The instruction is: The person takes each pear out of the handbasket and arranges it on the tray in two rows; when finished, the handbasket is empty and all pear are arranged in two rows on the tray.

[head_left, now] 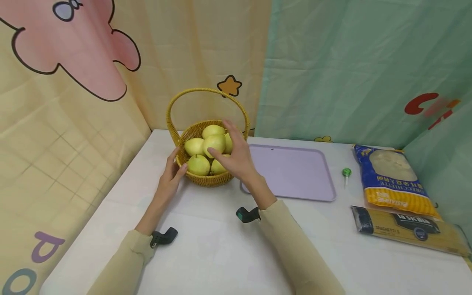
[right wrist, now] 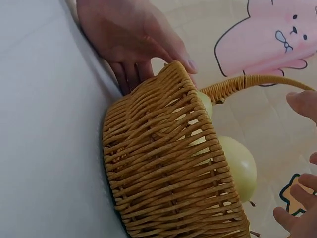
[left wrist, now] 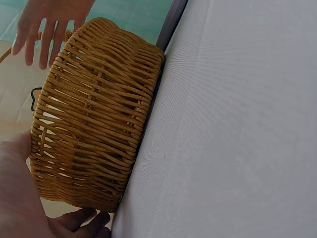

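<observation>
1. Printed curtains back the scene, cream point(head_left: 177, 61) on the left and green point(head_left: 350, 73) on the right, behind a white table point(head_left: 206, 254); the head view alone takes in both this background and the table's spread.
2. A woven basket point(head_left: 209, 181) stands on the table near the back, its looped handle point(head_left: 207, 89) rising over it. Pale green fruits point(head_left: 199, 165) fill it, at least six in the head view, one resting on top of the others.
3. The left hand point(head_left: 170, 177) grips the basket's left side. The head view shows the thumb near the rim; the left wrist view adds fingers bent around the lower wall, which the head view hides.
4. The right hand point(head_left: 239, 157) hangs over the fruits with thumb and fingers spread apart, holding nothing. From above, its thumb overlaps the top fruit; the right wrist view shows a gap between them.
5. The left wrist view shows the wickerwork wall close up but no fruit; the right wrist view shows fruit bulging above the rim, some with dark stems.
6. Only the head view clearly shows the lilac tray point(head_left: 291, 172) just right of the basket, then a green lollipop point(head_left: 346, 172), a blue-and-yellow pasta bag point(head_left: 396, 180) and a spaghetti packet point(head_left: 409, 231).
</observation>
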A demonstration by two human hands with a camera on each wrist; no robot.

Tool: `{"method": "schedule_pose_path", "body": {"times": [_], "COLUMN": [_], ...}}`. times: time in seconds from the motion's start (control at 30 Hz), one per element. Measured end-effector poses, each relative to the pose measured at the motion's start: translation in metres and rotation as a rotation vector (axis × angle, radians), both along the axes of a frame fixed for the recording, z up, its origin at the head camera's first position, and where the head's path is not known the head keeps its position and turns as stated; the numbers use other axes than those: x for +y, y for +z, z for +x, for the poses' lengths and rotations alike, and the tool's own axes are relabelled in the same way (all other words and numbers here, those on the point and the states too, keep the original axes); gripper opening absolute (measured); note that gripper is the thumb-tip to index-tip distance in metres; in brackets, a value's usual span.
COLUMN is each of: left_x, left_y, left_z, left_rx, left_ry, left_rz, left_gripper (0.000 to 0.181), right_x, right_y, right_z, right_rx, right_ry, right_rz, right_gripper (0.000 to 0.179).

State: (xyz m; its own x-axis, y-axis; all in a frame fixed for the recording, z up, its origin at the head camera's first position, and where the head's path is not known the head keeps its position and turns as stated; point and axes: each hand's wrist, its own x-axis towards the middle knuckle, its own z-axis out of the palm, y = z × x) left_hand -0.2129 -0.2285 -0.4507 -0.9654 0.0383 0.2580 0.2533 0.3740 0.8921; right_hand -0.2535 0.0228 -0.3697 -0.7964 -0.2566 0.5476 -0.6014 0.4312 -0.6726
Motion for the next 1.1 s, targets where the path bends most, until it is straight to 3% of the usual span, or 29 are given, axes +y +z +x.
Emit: {"method": "schedule_pose_path", "body": {"times": [0.1, 0.23, 0.47, 0.63, 0.83, 1.07, 1.1], "left_x": [-0.002, 0.001, 0.011, 0.010, 0.008, 0.000, 0.000], "left_y": [-0.007, -0.006, 0.025, 0.033, 0.028, 0.002, 0.004], "left_z": [-0.004, -0.005, 0.013, 0.019, 0.018, 0.001, 0.002], "left_rx": [0.008, -0.002, -0.026, -0.028, -0.040, -0.022, -0.024], "left_ry": [0.006, -0.002, -0.013, -0.003, -0.015, 0.008, 0.009], "left_rz": [-0.002, 0.004, 0.003, -0.015, 0.004, -0.008, -0.008], "left_gripper": [0.068, 0.068, 0.067, 0.067, 0.069, 0.069, 0.069], "right_x": [-0.005, -0.011, -0.021, -0.027, -0.027, -0.026, -0.027], "right_y": [-0.002, -0.004, -0.015, -0.024, -0.029, -0.029, -0.029], "right_z": [-0.004, -0.009, -0.017, -0.021, -0.020, -0.021, -0.021], "right_rx": [-0.020, -0.058, -0.074, -0.033, -0.032, -0.029, -0.027], "right_ry": [-0.009, -0.027, -0.033, -0.032, -0.056, -0.065, -0.065], "right_rz": [0.012, 0.026, 0.044, 0.083, 0.080, 0.088, 0.090], "right_gripper": [0.086, 0.085, 0.086, 0.085, 0.084, 0.084, 0.084]}}
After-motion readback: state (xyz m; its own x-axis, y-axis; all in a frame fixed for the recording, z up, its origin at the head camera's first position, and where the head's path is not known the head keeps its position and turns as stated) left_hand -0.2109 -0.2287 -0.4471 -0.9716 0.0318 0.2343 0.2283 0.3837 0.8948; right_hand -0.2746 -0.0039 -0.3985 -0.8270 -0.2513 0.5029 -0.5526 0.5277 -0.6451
